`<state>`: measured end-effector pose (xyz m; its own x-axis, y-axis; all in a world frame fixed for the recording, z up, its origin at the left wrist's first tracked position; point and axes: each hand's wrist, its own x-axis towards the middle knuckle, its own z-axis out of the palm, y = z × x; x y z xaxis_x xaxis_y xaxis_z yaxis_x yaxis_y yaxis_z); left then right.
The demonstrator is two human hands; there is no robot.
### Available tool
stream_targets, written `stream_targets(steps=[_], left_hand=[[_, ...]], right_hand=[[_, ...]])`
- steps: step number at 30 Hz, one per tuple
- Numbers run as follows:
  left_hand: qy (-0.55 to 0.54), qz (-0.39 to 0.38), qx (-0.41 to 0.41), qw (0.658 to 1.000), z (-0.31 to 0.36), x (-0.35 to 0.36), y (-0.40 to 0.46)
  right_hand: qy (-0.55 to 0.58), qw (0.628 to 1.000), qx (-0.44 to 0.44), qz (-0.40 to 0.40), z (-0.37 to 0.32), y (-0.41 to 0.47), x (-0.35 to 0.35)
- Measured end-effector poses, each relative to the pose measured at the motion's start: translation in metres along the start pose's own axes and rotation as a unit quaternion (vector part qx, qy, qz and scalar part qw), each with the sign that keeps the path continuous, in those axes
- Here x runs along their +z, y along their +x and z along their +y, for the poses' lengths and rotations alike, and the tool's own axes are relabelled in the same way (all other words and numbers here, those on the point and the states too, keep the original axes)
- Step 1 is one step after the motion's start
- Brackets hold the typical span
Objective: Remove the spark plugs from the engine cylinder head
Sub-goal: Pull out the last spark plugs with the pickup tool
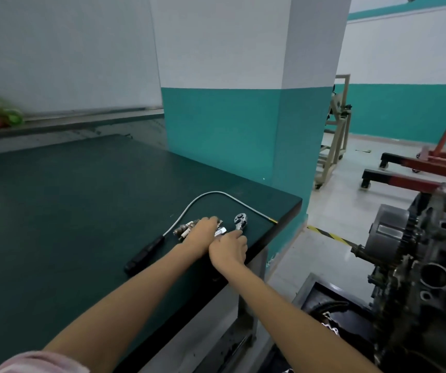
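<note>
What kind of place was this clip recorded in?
Most likely an auto repair or training workshop: an engine on a stand, a red engine hoist on the floor, and a ratchet and spark plugs on the workbench.

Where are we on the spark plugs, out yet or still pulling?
Looks mostly done: several spark plugs lie on the green bench, not in the engine. In hand: the left hand rests over the plugs while the right hand grips the ratchet. Whether any remain in the head, this view cannot tell.

My left hand (203, 232) rests on the spark plugs (185, 228) on the green table (68, 211); my right hand (229, 249) holds the ratchet (240, 221) handle.
</note>
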<state>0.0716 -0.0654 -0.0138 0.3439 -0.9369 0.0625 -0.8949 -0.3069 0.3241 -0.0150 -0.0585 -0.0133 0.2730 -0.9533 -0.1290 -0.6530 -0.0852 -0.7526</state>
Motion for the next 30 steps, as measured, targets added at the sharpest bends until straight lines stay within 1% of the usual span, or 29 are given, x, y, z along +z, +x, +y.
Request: stream_targets(steps=[2,6,8,11,13,15,17,19,20,21,23,24,26,30], left_hand=[[0.003,0.013,0.012,1.0,-0.006,0.0,0.004],[0.072,0.011,0.03,0.997,-0.016,-0.003,0.007],[0.062,0.018,0.053,0.996,-0.019,-0.002,0.004],[0.059,0.053,0.097,0.992,-0.025,0.003,-0.003],[0.084,0.07,0.119,0.987,-0.034,0.009,-0.008],[0.102,0.079,0.105,0.986,-0.043,0.011,-0.012],[0.077,0.081,0.105,0.988,-0.049,0.01,-0.015],[0.042,0.076,0.124,0.988,-0.049,0.004,-0.017],[0.032,0.093,0.135,0.986,-0.047,0.002,-0.018],[0.039,0.132,0.149,0.979,-0.047,0.001,-0.017],[0.079,0.192,0.164,0.964,-0.048,0.0,-0.015],[0.082,0.186,0.153,0.967,-0.05,0.001,-0.015],[0.065,0.143,0.141,0.977,-0.056,0.004,-0.015],[0.051,0.124,0.121,0.983,-0.058,-0.001,-0.01]], right_hand=[[-0.024,1.0,-0.004,-0.016,-0.004,0.001,0.001],[-0.035,0.997,-0.058,-0.047,-0.002,-0.001,-0.001],[-0.023,0.996,-0.078,-0.045,0.003,-0.004,-0.005],[-0.042,0.992,-0.108,-0.041,0.006,-0.005,-0.008],[-0.04,0.991,-0.108,-0.068,0.006,-0.004,-0.01],[-0.035,0.988,-0.11,-0.101,0.005,-0.004,-0.01],[-0.042,0.984,-0.119,-0.126,0.003,-0.003,-0.011],[-0.058,0.98,-0.132,-0.137,-0.002,-0.003,-0.014],[-0.07,0.978,-0.139,-0.14,-0.005,-0.003,-0.015],[-0.074,0.977,-0.142,-0.141,-0.009,-0.002,-0.015],[-0.08,0.976,-0.14,-0.149,-0.013,-0.002,-0.012],[-0.096,0.973,-0.15,-0.148,-0.014,-0.003,-0.009],[-0.132,0.966,-0.161,-0.151,-0.01,-0.004,-0.002],[-0.145,0.964,-0.169,-0.144,-0.007,0.002,0.003]])
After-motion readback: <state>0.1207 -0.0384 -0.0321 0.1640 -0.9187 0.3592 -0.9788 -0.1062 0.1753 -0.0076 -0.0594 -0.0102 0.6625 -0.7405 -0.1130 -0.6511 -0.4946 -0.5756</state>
